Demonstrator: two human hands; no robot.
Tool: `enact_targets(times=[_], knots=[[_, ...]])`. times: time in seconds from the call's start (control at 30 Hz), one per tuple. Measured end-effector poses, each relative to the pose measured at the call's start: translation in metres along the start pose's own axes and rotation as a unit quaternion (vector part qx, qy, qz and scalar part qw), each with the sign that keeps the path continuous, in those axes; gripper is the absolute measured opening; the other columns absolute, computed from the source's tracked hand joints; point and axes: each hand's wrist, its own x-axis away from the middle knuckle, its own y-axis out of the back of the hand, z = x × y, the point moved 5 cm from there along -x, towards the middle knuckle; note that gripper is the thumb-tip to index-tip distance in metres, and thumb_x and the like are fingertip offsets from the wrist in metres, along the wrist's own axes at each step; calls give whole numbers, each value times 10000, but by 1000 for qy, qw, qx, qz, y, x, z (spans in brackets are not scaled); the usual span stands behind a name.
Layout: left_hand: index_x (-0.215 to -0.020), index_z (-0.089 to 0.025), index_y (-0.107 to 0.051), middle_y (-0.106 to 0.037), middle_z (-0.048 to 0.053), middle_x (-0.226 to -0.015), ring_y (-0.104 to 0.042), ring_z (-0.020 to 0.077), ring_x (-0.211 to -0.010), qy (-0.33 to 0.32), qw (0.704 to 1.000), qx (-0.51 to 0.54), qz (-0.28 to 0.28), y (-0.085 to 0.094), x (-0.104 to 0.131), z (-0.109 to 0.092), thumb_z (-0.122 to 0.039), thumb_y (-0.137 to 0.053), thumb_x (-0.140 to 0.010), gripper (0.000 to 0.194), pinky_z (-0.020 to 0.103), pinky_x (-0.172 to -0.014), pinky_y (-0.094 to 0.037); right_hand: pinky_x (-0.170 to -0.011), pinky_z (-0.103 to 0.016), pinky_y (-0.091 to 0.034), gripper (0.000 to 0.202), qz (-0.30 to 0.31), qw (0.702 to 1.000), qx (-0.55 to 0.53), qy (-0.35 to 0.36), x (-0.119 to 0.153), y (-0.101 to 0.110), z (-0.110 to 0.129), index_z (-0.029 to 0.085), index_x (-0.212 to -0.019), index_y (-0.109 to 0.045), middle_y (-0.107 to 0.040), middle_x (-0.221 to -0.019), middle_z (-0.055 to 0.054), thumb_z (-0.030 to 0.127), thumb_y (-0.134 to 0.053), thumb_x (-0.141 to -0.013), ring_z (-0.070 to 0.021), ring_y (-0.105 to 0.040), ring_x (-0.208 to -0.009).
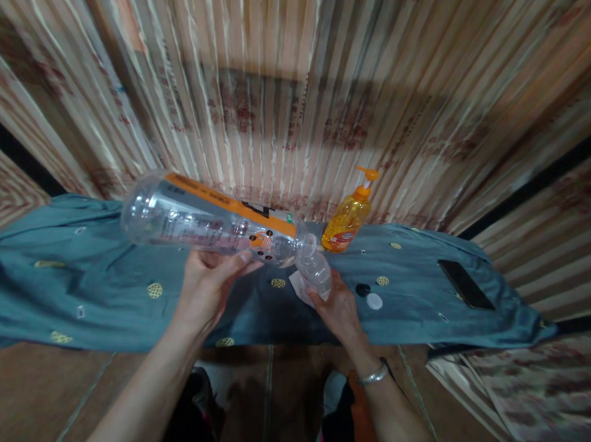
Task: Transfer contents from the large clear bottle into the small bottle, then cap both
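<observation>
A large clear bottle (pixel 210 222) with an orange and grey label lies nearly level in the air, its neck pointing right. My left hand (pixel 209 279) holds it from below, fingers closed round its underside. My right hand (pixel 337 307) grips a small clear bottle (pixel 317 272), tilted, with its mouth at the mouth of the large one. Whether any liquid passes between them cannot be made out. Under the small bottle, near my right fingers, a pale flat piece (pixel 299 288) shows in part.
An orange pump bottle (pixel 346 221) stands behind my right hand on the teal cloth (pixel 250 311). To the right are a black cap (pixel 363 290), a white cap (pixel 374 301) and a dark phone (pixel 466 285). Striped curtains (pixel 282 113) hang behind.
</observation>
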Motion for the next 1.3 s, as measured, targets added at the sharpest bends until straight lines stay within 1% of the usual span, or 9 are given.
enact_targets(times=[0.1, 0.2, 0.43, 0.63, 0.77, 0.87, 1.07, 1.2, 1.3], knots=[[-623, -150, -742, -768, 32, -714, -724, 163, -675, -4, 1000, -3, 2, 0, -1, 0, -269, -990, -432, 334, 315, -667, -674, -887, -459, -615, 574, -3, 1000, 2, 6, 0, 0, 0, 115, -1343, -579, -772, -1162, -202, 391, -671, -848, -356, -756, -1055], [-614, -157, -736, -766, 32, -715, -725, 169, -680, -8, 1000, -8, 2, 0, -2, 0, -271, -979, -446, 316, 326, -676, -673, -848, -441, -618, 558, -16, 1000, 2, 16, 1, 0, -1, 139, -1337, -594, -779, -1145, -185, 397, -675, -849, -347, -760, -1034], [-674, -175, -712, -784, 35, -753, -733, 181, -666, -28, 999, -15, 8, -5, 0, -3, -246, -963, -454, 342, 305, -635, -649, -866, -429, -609, 546, -23, 999, -5, 24, 2, 1, 0, 154, -1343, -597, -779, -1140, -158, 377, -674, -850, -323, -753, -1039], [-746, -176, -693, -767, 13, -749, -724, 172, -676, -45, 999, -5, -3, -6, 0, -4, -220, -950, -447, 397, 307, -654, -645, -875, -431, -609, 591, -17, 1000, 0, 13, 1, 2, 0, 135, -1360, -589, -776, -1165, -168, 380, -686, -830, -330, -756, -1053], [-753, -170, -679, -758, 14, -745, -726, 175, -674, -51, 999, -12, 3, -8, 1, -4, -231, -952, -451, 412, 322, -674, -651, -860, -424, -607, 592, -23, 1000, 3, 18, 1, 1, -1, 109, -1355, -587, -778, -1158, -188, 384, -681, -839, -337, -761, -1043], [-774, -168, -672, -758, 15, -761, -735, 183, -686, -57, 998, -22, 5, -8, 2, -4, -245, -959, -464, 429, 356, -722, -659, -852, -419, -605, 571, -28, 999, 4, 24, 1, 1, -1, 134, -1351, -590, -786, -1140, -170, 392, -674, -849, -327, -763, -1035], [-718, -160, -676, -753, 30, -731, -722, 173, -644, -61, 998, -28, 8, -7, 2, -2, -265, -960, -481, 384, 311, -647, -638, -868, -423, -599, 560, -24, 999, 6, 26, 1, 0, -2, 128, -1328, -593, -777, -1169, -184, 409, -667, -849, -329, -757, -1056], [-732, -159, -669, -752, 26, -739, -717, 173, -651, -63, 997, -31, 8, -8, 1, -3, -264, -968, -459, 418, 314, -655, -636, -855, -419, -602, 562, -30, 999, 5, 24, 1, 1, -3, 147, -1340, -584, -782, -1154, -169, 403, -676, -849, -331, -759, -1043], [-735, -159, -655, -744, 21, -745, -717, 176, -672, -62, 998, -25, 6, -8, 1, -4, -261, -973, -447, 441, 338, -688, -645, -857, -413, -604, 537, -19, 1000, 0, 10, 2, 2, -2, 180, -1330, -590, -782, -1146, -144, 395, -690, -848, -319, -760, -1036]])
